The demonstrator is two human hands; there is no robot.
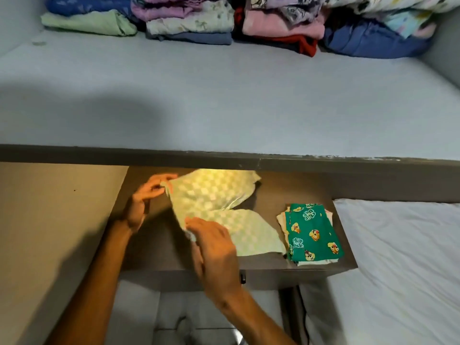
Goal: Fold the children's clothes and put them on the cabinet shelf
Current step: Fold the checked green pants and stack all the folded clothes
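Note:
A pale green checkered pair of children's shorts point(219, 202) lies spread over a brown surface point(154, 247) below the shelf. My left hand point(145, 197) pinches its far left corner near the waistband. My right hand point(214, 245) grips the near left corner, fingers closed on the cloth. To the right lies a folded green cartoon-print garment point(312, 235) on top of a small stack. The grey cabinet shelf point(224, 103) stretches above, with stacks of folded clothes point(189, 21) along its back.
The shelf's dark front edge point(249, 159) overhangs the brown surface. A white bed sheet point(398, 257) lies at the right. A beige wall point(49, 220) stands at the left. Grey floor tiles point(174, 317) show below.

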